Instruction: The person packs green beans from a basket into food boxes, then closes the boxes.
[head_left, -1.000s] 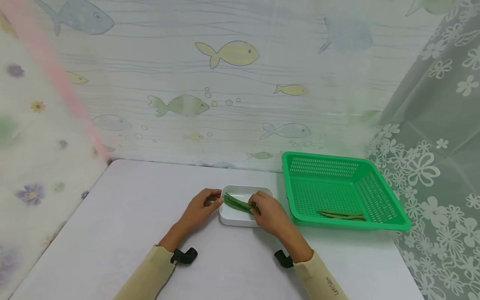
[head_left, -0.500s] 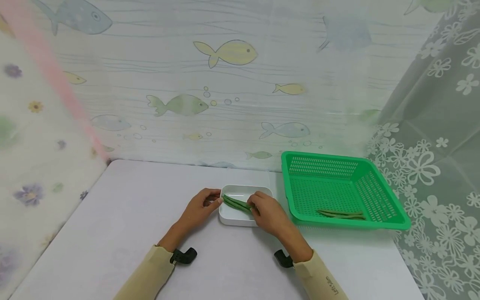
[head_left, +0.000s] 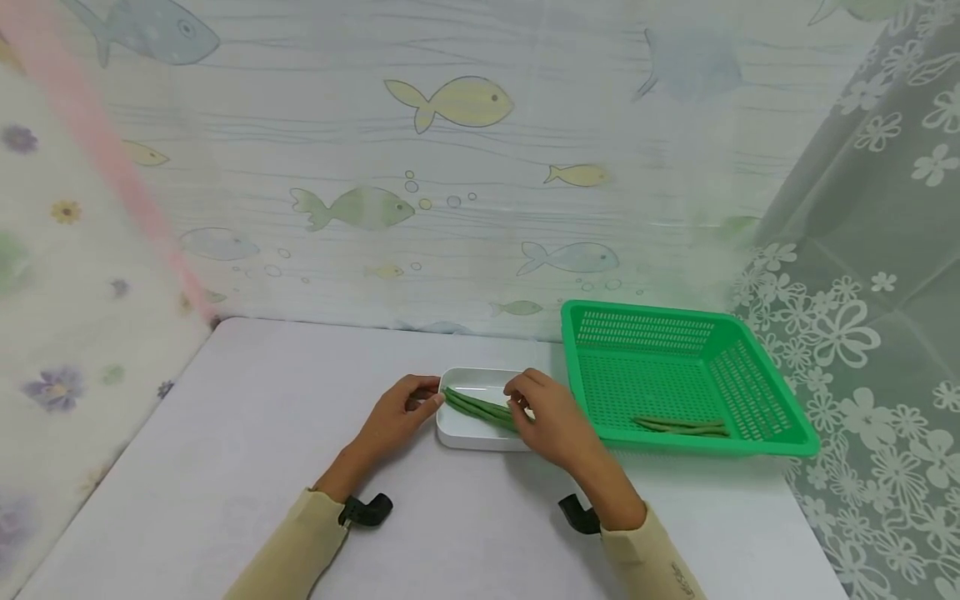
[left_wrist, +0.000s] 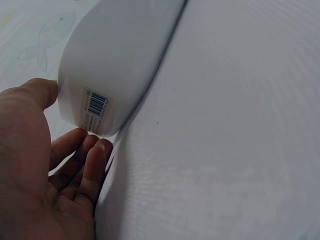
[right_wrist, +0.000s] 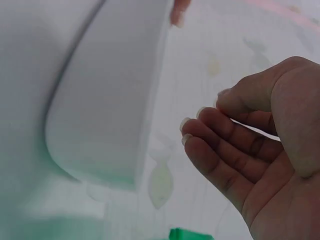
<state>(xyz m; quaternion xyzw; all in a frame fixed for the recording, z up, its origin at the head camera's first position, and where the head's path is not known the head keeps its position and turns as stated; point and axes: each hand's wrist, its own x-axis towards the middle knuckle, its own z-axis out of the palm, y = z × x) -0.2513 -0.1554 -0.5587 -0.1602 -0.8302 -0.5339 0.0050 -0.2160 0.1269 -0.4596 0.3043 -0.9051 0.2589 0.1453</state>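
Several long green beans (head_left: 480, 408) lie together in a small white rectangular dish (head_left: 480, 443). At the dish's left end, my left hand (head_left: 397, 417) touches the rim with its thumb; its loosely bent fingers rest against the end, near a barcode label (left_wrist: 97, 107) in the left wrist view. Over the dish's right end hovers my right hand (head_left: 551, 417), fingers softly bent. In the right wrist view its fingertips hold nothing and stand apart from the dish. This hand hides the beans' right ends and the dish's right side in the head view.
A green perforated plastic basket (head_left: 637, 367) stands right of the dish, with a few more green beans (head_left: 682, 427) near its front wall. White cloth covers the table (head_left: 315, 367). Behind it hangs a fish-print curtain (head_left: 450, 267), with a grey floral curtain (head_left: 862, 400) on the right.
My right hand has let go of the beans and moved slightly right and up. The beans stay in the dish, now showing more of their length. My left hand stays at the dish's end.
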